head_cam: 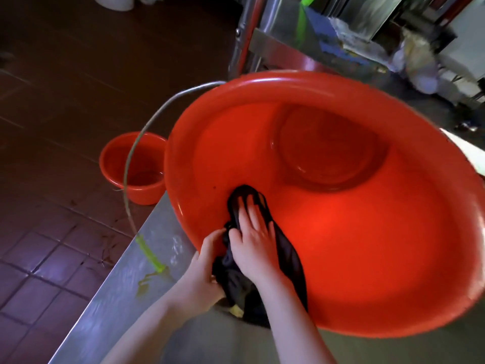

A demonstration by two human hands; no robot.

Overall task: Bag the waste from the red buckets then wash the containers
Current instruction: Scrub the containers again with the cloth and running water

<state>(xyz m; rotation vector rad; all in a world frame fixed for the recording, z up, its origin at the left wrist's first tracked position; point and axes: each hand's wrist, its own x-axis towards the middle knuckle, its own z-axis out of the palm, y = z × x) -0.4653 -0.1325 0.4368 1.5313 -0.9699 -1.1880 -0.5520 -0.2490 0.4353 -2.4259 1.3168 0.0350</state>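
The bucket lies tipped on the counter, mouth towards the person; the right hand presses flat, fingers straight, on a black bag against its inner wall; the left hand grips the bag at the rim; a small bucket stands on the floor.

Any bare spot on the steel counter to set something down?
Bare steel counter lies left of the left hand, between its floor-side edge and the big red bucket, save the green handle grip. Crowded: around the black bag and behind the bucket.
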